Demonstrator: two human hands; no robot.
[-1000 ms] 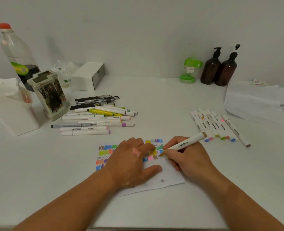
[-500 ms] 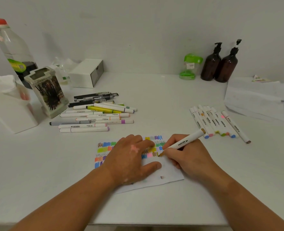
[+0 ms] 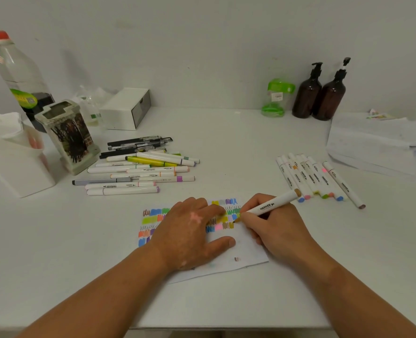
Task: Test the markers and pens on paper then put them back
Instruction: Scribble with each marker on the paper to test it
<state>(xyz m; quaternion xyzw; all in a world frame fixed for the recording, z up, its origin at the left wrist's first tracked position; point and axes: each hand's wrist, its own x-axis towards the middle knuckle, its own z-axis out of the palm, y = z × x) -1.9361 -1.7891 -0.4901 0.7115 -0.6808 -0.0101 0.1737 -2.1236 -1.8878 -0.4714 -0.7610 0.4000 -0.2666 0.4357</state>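
Right hand (image 3: pixel 275 225), centre-right of frame, pinches a white-barrelled marker with a brown end cap (image 3: pixel 271 205) in a writing grip. The tip is down on the white paper sheet covered in colour swatches (image 3: pixel 249 251), at the right end of the swatch rows, next to a brownish patch. Looks like this colour is being tested now.

Left hand (image 3: pixel 189 230) lies flat, fingers spread, pressing on the middle of the sheet. It grasps nothing and probably pins the paper so it doesn't slide under the strokes.

Loose pile of white markers, a yellow highlighter and black pens (image 3: pixel 138 169) sits centre-left on the white tabletop (image 3: pixel 226 142). A neat row of white markers with coloured tips (image 3: pixel 311 179) is at right, just beyond the writing hand. Judging by the tidy row, those are likely the tested ones, kept apart from the pile.

Patterned square pen holder (image 3: pixel 67 135) and a white plastic container (image 3: pixel 14 167) at left are probably where everything goes back. Nothing returned yet, as far as visible.
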